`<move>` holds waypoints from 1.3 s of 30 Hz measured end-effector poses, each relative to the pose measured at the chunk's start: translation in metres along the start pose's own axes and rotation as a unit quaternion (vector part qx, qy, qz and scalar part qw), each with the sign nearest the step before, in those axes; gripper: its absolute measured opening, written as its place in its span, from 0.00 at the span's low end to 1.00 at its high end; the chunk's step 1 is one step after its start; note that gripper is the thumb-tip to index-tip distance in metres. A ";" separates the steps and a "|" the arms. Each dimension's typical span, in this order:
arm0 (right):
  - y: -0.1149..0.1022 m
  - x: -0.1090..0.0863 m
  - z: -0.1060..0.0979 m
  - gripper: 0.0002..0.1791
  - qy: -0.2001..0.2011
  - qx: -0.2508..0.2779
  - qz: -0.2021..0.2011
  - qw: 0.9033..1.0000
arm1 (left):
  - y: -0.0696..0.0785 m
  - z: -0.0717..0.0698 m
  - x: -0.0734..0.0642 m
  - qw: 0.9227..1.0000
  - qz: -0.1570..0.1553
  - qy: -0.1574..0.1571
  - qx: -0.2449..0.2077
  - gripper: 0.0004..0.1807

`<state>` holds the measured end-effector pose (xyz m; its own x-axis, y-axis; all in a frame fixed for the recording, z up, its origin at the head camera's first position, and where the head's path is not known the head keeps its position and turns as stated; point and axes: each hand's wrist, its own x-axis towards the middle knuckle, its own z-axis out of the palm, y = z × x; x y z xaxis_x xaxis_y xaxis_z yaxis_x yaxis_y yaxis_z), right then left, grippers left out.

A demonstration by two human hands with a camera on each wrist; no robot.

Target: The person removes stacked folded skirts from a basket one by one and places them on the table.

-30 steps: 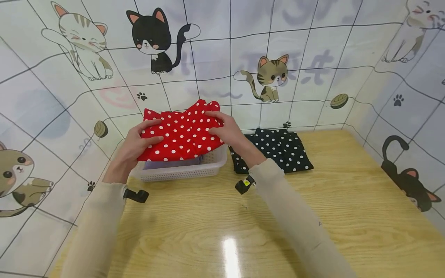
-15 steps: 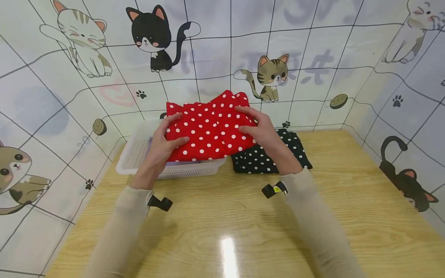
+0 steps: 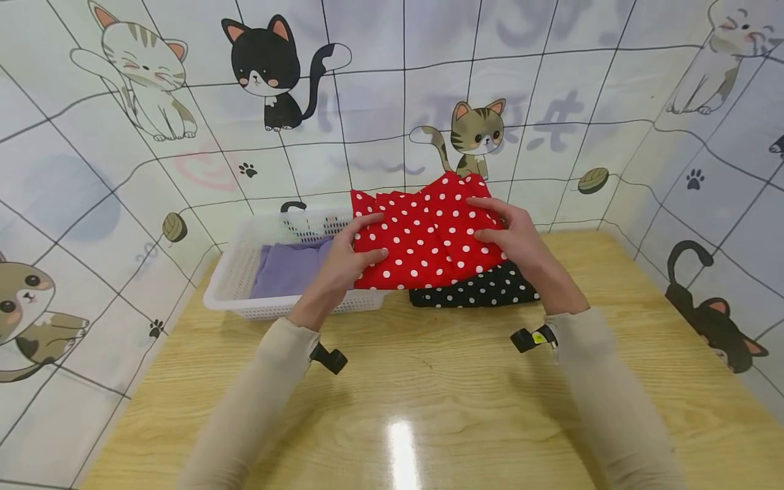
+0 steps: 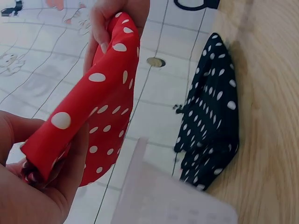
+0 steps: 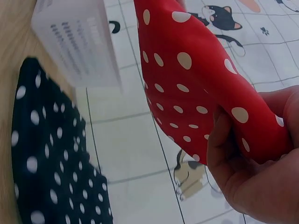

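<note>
Holding a folded red polka-dot cloth [image 3: 429, 238] between both hands, we keep it in the air above the black polka-dot cloth [image 3: 484, 289], which lies folded on the wooden worktop [image 3: 459, 408]. Our left hand [image 3: 343, 262] pinches the red cloth's left edge, thumb on top and fingers curled beneath it, as the left wrist view shows [image 4: 42, 172]. Our right hand [image 3: 514, 235] grips the right edge the same way, thumb pressed over the fabric and fingers wrapped under it [image 5: 252, 168]. The red cloth overlaps the right end of a white plastic basket [image 3: 245, 299] just beside the black cloth. Inside that basket lies a purple cloth [image 3: 288, 269]. Behind everything stands a backdrop [image 3: 392, 102] printed with cartoon cats and a grid of dark lines.
</note>
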<state>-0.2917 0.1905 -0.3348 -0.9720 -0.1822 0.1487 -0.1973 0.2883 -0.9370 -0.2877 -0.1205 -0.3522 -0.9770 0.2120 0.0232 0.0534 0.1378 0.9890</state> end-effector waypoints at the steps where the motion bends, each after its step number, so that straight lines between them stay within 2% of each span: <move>1: 0.001 -0.001 -0.005 0.36 0.001 -0.004 0.004 1.000 | 0.000 0.005 0.002 1.000 -0.001 -0.004 0.002 0.35; 4: 0.006 -0.004 -0.016 0.36 0.000 -0.021 0.015 1.000 | 0.000 0.017 0.008 1.000 -0.007 -0.011 0.009 0.34; 9: 0.015 -0.006 -0.032 0.36 0.001 -0.045 0.031 0.999 | -0.003 0.039 0.017 1.000 -0.020 -0.004 0.021 0.34; 16: 0.027 -0.010 -0.054 0.35 0.007 -0.071 0.050 0.996 | -0.008 0.065 0.029 0.999 -0.020 -0.015 0.029 0.36; 25: 0.034 -0.011 -0.081 0.34 -0.008 -0.103 0.062 0.993 | -0.015 0.081 0.040 0.998 -0.026 -0.065 -0.007 0.43; 29: 0.044 -0.012 -0.092 0.34 -0.005 -0.121 0.076 0.990 | -0.017 0.092 0.043 0.997 -0.014 -0.077 0.022 0.44; 34: 0.058 -0.012 -0.107 0.34 0.000 -0.130 0.090 0.987 | -0.016 0.107 0.047 0.996 0.002 -0.060 0.069 0.42; 39: 0.070 -0.013 -0.122 0.35 0.012 -0.134 0.109 0.985 | -0.018 0.122 0.052 0.998 -0.009 -0.019 0.056 0.31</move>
<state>-0.3081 0.3281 -0.3636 -0.9971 -0.0663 -0.0363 -0.0067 0.5559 -0.8312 -0.3138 0.0062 -0.3865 -0.9695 0.2449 -0.0016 0.0613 0.2492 0.9665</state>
